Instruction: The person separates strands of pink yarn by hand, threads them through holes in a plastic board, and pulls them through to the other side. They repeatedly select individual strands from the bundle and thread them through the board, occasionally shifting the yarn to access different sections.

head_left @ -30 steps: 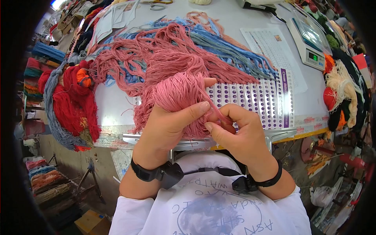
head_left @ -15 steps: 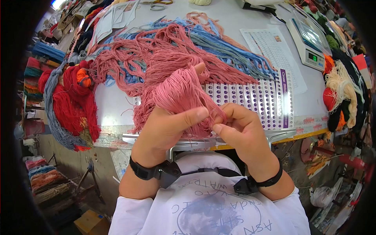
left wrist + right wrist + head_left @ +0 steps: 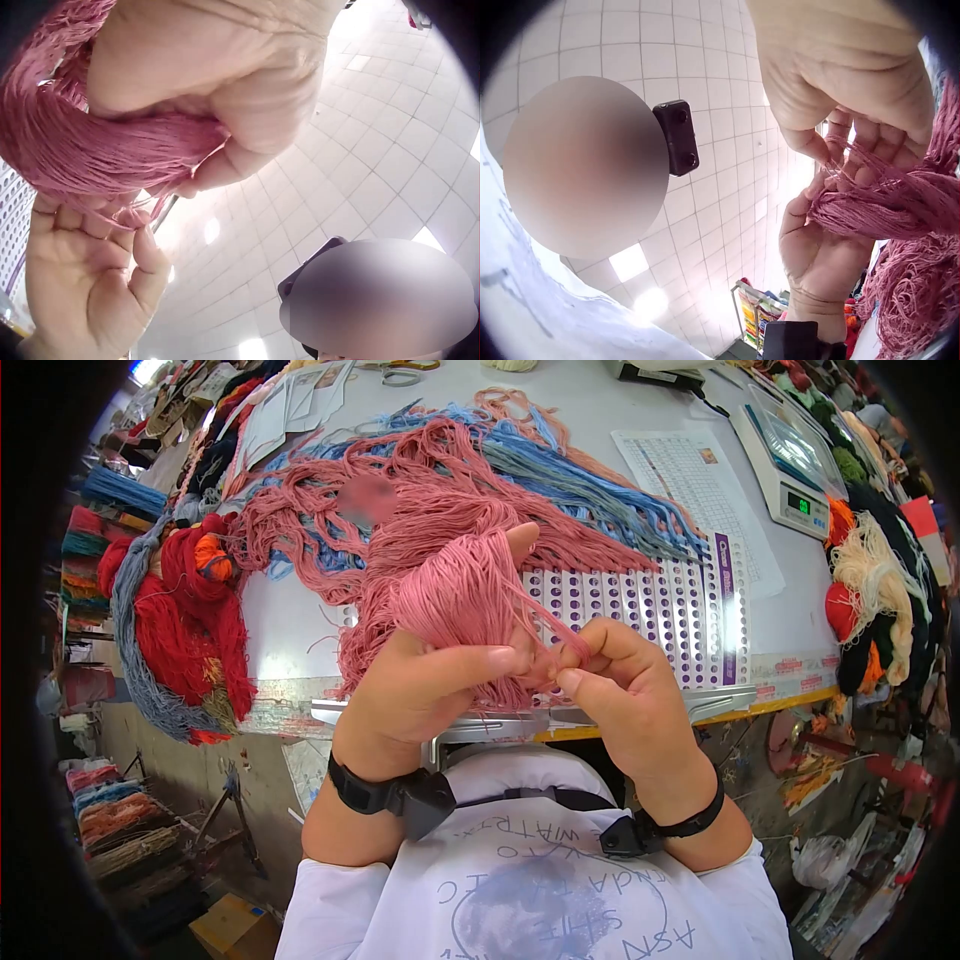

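A thick bundle of pink yarn [image 3: 455,595] is gripped in my left hand [image 3: 400,690], draped over the fingers with the thumb lying across its near side. At the bundle's right edge, my right hand [image 3: 635,695] pinches a few pink strands between thumb and fingertips. The left wrist view shows those thin strands [image 3: 112,219] looping down from the bundle to the right fingertips. In the right wrist view the bundle [image 3: 885,206] lies across the left palm. Behind the hands, more pink yarn [image 3: 430,475] spreads over the table, partly covering blue yarn [image 3: 600,500].
White cards with rows of purple-rimmed holes [image 3: 640,625] lie under the yarn ends. A digital scale [image 3: 790,485] and a printed sheet [image 3: 690,480] are at the right. Red and grey skeins [image 3: 180,630] hang off the left table edge. Scissors [image 3: 402,377] lie at the back.
The right hand has shifted slightly while still pinching strands, and the strands between the hands have changed shape. The left hand keeps its grip, its thumb lower now.
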`<state>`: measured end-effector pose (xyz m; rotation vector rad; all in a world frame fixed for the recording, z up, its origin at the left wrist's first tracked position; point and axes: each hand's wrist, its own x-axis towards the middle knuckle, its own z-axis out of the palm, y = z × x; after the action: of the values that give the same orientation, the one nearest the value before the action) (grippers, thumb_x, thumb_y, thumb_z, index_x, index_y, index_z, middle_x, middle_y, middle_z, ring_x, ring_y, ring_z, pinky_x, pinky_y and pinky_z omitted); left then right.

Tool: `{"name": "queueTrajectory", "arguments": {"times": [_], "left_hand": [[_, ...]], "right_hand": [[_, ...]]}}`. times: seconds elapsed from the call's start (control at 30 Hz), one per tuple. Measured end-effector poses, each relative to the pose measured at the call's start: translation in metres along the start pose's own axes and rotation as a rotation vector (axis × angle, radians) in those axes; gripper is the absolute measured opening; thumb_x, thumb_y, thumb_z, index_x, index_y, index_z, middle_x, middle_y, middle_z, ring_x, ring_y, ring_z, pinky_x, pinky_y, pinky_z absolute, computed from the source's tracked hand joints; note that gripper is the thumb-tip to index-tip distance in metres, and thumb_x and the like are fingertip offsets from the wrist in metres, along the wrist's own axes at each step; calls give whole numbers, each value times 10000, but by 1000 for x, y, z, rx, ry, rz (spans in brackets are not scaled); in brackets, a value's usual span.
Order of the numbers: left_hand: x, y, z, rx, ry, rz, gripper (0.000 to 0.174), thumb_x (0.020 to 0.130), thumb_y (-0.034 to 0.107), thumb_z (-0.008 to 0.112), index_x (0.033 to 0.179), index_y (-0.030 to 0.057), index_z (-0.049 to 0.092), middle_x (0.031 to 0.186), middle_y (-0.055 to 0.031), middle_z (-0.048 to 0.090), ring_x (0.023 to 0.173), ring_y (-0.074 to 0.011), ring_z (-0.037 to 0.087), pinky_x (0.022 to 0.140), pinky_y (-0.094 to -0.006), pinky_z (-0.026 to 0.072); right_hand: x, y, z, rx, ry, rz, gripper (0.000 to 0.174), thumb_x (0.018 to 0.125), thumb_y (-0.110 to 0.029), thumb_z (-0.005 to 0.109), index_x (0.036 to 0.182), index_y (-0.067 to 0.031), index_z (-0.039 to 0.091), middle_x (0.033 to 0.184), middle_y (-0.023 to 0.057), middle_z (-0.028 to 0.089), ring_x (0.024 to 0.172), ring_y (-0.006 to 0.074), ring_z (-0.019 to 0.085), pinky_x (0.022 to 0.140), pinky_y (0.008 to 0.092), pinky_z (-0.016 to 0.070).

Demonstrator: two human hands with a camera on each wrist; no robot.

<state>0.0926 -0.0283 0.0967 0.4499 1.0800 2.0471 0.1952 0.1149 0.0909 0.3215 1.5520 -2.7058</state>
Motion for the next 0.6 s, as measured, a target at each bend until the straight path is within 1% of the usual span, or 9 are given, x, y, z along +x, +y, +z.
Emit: {"name": "queueTrajectory", "arguments": {"times": [0.13,0.2,0.3,0.33,0.37,0.4,0.43,0.5,0.6], "left_hand": [[2,9,-11,-77,-87,-9,831,682,144,700,1371,-68,285,731,-61,612,702,-158,584,658,-309,462],[-1,25,-16,54,-171,-261,691,693,76,709,1302,-54,409,649,-9,524,653,-102,508,633,-255,415],[2,53,-43,361,-318,-331,517,610,51,768,1078,-49,572,678,-51,615,585,-152,563,564,-253,454],[6,65,-80,553,-418,-232,406,600,30,763,972,-39,616,734,-96,648,616,-180,601,543,-277,478],[-14,74,-79,647,63,-135,199,643,56,728,809,-12,639,696,-96,637,546,-170,575,537,-304,483],[-17,86,-176,499,-278,5,109,714,44,625,812,10,595,706,-115,626,512,-191,575,472,-345,458],[-24,101,-207,315,-80,113,99,820,50,514,725,74,500,568,-31,494,397,-113,408,378,-269,347],[-25,143,-221,-153,33,89,138,937,117,439,803,92,456,537,55,322,403,-17,246,370,-169,237],[-43,193,-287,-375,227,171,179,967,119,417,863,14,518,521,47,279,386,-43,246,403,-206,290]], "right_hand": [[3,-7,-6,-93,10,36,66,834,-27,558,895,-4,563,783,35,605,733,70,545,680,214,428],[5,-22,-16,-148,-35,83,75,827,-33,569,894,-1,577,764,24,596,727,68,539,684,212,422],[0,-78,-43,-657,-506,201,109,801,-65,621,882,6,635,739,25,613,735,74,572,682,230,447],[-8,-92,-63,-608,-382,182,100,802,-54,618,880,6,635,761,44,630,735,94,589,685,235,455],[-20,-108,-87,-557,-256,161,92,803,-43,616,878,6,636,784,63,647,734,113,605,689,241,463],[-38,-110,-130,-451,6,25,89,830,-32,597,909,-1,626,855,109,669,723,154,631,710,264,477],[-49,-120,-153,-401,192,-162,106,892,-98,552,936,-13,597,710,46,607,575,122,555,645,267,460],[-69,-149,-230,-36,185,-220,225,972,-216,434,884,-52,559,566,-78,205,454,48,214,533,234,334],[-122,-197,-320,246,498,-253,193,978,-183,409,886,-63,530,553,-72,225,449,38,223,482,211,290]]}}
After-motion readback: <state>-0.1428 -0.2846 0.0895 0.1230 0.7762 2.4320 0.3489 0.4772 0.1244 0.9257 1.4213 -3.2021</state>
